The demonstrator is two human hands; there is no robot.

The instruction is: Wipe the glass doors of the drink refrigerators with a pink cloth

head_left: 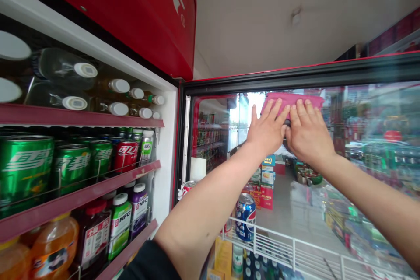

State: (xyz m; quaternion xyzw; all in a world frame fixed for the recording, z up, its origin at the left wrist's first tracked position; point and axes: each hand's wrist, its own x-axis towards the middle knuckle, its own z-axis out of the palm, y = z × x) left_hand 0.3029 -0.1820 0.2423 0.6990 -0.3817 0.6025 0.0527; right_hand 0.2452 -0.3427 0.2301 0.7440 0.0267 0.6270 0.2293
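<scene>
Pink cloth (292,100) up near the top edge of a fridge's glass door (377,109), pressed flat under left hand (267,129) and right hand (308,133), fingers (303,108) spread, no pinching. Dark bit (287,121) between the palms, mostly hidden, no clue what.

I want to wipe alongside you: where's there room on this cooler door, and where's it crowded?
Bare glass runs right of the right hand past the pink cloth; a narrower strip lies left of the left hand, by the black door frame. The cooler shelves are crowded with cans and bottles.
</scene>
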